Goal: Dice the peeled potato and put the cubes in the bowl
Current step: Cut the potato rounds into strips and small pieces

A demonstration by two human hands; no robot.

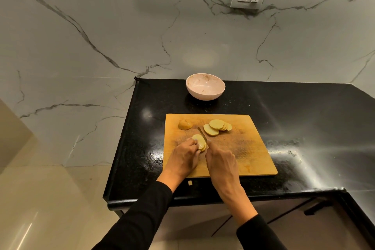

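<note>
Hands: left (pixel 183 153) pinches oval slices (pixel 199 141) | right (pixel 221 163) grips knife (pixel 203 133) | wooden board (pixel 253 148)

One bowl (pixel 205 89), perhaps ten potato slices (pixel 217 127).

Two arms are seen from above, each clad in a long black sleeve of plain, matte cloth. The left long black sleeve (pixel 140 217) is ended a little above the wrist, and the right long black sleeve (pixel 259 235) likewise. The left hand (pixel 183 157) and the right hand (pixel 222 163) are left bare; no rings, watch or gloves are seen.
</note>
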